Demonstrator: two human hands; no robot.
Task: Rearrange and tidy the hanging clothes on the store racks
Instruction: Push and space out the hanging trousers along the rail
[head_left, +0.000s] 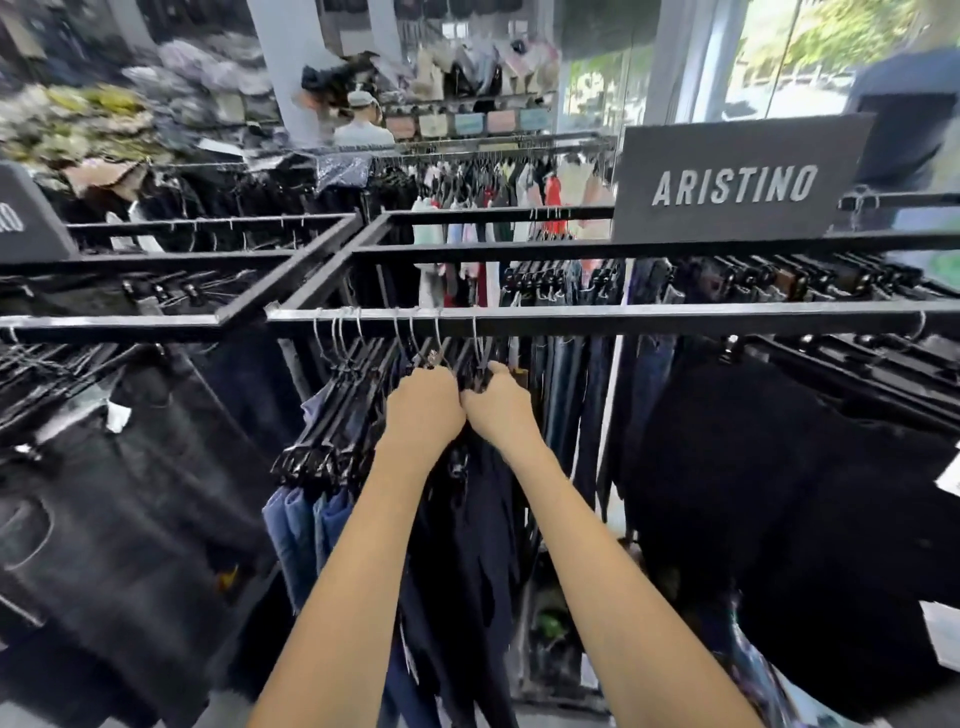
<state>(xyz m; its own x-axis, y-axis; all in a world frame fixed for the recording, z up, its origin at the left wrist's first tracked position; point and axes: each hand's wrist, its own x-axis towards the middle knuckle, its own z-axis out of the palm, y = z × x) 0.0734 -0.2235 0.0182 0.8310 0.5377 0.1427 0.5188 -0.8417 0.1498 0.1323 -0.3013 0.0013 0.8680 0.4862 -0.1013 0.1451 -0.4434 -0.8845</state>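
A black metal rail (623, 318) runs across the middle, and dark trousers (467, 519) hang from it on black clip hangers (337, 415) with wire hooks. My left hand (423, 400) and my right hand (498, 405) are side by side just under the rail. Both are closed on the top of the hangers of the dark trousers between them. Blue jeans (301, 530) hang bunched to the left of my left arm. More jeans (571, 395) hang to the right of my right hand.
A black sign reading ARISTINO (732, 182) stands on the rack's far rail. Black garments (779, 493) fill the right side and dark denim (130, 493) the left rack. Colourful clothes (519, 208) hang behind. A mannequin with a cap (363, 124) stands near shelves.
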